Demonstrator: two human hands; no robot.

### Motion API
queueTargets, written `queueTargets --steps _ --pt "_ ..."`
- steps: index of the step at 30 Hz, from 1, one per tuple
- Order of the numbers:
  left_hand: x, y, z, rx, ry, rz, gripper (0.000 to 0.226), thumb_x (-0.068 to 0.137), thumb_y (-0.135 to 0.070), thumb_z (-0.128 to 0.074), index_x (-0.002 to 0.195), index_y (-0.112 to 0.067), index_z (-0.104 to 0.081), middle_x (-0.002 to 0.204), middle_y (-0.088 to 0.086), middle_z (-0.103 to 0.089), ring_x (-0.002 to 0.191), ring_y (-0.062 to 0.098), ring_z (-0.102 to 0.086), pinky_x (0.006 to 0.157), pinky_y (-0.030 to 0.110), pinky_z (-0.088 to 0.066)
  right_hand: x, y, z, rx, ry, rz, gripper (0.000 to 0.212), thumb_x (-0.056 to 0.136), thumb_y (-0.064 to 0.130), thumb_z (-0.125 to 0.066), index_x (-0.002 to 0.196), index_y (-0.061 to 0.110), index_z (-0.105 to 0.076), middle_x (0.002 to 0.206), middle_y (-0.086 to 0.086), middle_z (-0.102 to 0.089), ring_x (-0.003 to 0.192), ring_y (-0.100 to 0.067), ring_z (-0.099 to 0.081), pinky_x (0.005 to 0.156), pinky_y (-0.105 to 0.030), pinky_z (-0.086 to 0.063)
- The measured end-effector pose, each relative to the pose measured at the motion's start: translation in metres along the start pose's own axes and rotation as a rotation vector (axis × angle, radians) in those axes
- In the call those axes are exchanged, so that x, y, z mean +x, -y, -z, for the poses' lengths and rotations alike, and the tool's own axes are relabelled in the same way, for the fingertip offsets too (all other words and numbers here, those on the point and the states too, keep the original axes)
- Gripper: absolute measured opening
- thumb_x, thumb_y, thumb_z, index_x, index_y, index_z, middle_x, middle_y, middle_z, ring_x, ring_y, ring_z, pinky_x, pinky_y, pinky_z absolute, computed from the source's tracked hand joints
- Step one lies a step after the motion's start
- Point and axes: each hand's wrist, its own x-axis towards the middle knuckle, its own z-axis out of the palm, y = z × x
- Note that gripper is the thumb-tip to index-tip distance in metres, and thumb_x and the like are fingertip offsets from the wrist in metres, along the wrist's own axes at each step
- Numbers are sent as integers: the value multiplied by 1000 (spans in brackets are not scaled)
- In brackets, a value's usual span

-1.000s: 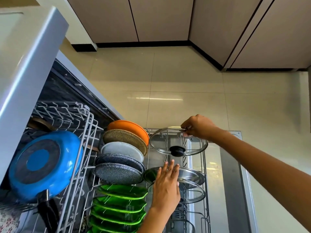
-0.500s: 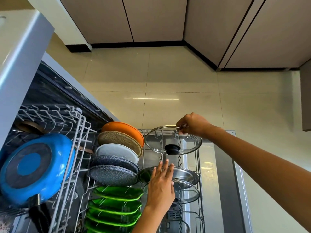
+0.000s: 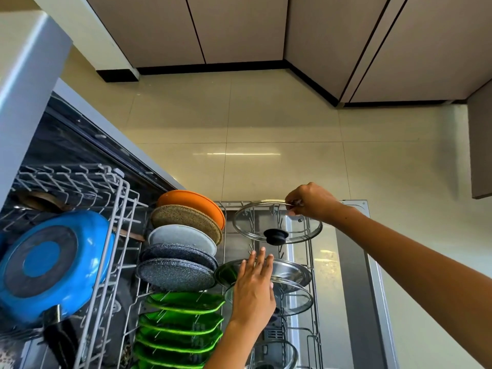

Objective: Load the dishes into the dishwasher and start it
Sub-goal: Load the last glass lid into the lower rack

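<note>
Right hand (image 3: 311,202) pinching far rim of round glass lid with steel rim (image 3: 277,221), holding it tilted over far end of lower dishwasher rack (image 3: 310,265), black knob (image 3: 275,235) pointing toward camera. Left hand (image 3: 253,288), fingers straight and close together, resting on upright steel lid (image 3: 287,271) nearer in rack.

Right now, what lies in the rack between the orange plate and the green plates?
In the head view, four plates stand between the orange plate and the green plates: a tan one, a white one, two speckled grey ones.
</note>
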Motion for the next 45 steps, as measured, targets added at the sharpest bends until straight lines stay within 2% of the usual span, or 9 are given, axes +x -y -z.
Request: queueTargets --steps 5,9,17,22,26,33,35,38,45 --pt "-1 -3 0 3 2 4 76 58 -22 -87 128 -15 -60 137 6 -53 125 25 -51 100 43 -35 -3 -6 -4 -37 -13 5 16 88 18 -63 102 11 -67 92 -5 -70 78 -14 -62 75 -24 -49" --pt "1 -5 0 10 9 -10 75 56 -24 -88 126 -15 -61 136 6 -54 124 24 -52 100 39 -38 1 -5 -5 -90 -29 8 15 90 19 -60 96 7 -66 84 -8 -68 73 -20 -61 73 -32 -53" --pt "3 -10 -1 -19 -9 -19 78 58 -19 -87 130 -15 -57 141 5 -49 128 24 -48 101 41 -36 -3 0 -6 -141 64 74 20 89 25 -62 106 16 -66 94 -3 -70 82 -17 -65 76 -33 -54" --pt "7 -13 -1 -23 -10 -16 76 59 -18 -86 130 -15 -57 141 6 -49 128 24 -47 101 42 -36 -2 16 -6 -226 87 199 24 91 23 -59 114 19 -64 105 -1 -69 92 -17 -64 75 -23 -49" --pt "8 -14 0 -17 -11 -5 76 60 -17 -86 130 -15 -58 140 5 -50 128 23 -48 101 41 -34 3 23 -7 -239 47 179 25 90 24 -61 115 20 -63 108 -4 -67 95 -20 -63 76 -28 -52" --pt "8 -14 1 -16 -21 -7 74 58 -18 -87 127 -16 -60 139 4 -52 125 23 -51 101 40 -33 -7 -2 -3 -125 30 71 26 89 23 -61 114 18 -64 106 -3 -69 91 -17 -65 76 -22 -49" --pt "8 -14 2 -16 -29 -9 74 58 -18 -88 126 -16 -60 138 4 -52 125 23 -51 101 41 -34 -6 -7 -2 -110 12 43 26 89 23 -62 115 18 -65 106 -3 -69 92 -18 -65 79 -26 -51" --pt "9 -13 2 2 -32 -18 74 58 -19 -87 127 -16 -60 138 5 -53 125 23 -51 101 42 -33 -3 5 -6 -148 31 89 27 88 27 -63 113 18 -65 105 -4 -70 91 -20 -65 79 -32 -53" --pt "8 -13 5 19 -12 -22 75 56 -20 -88 126 -15 -62 136 5 -54 123 23 -54 100 44 -32 16 34 -23 -265 54 139 24 89 25 -62 112 17 -64 103 -8 -67 90 -24 -65 74 -32 -53"
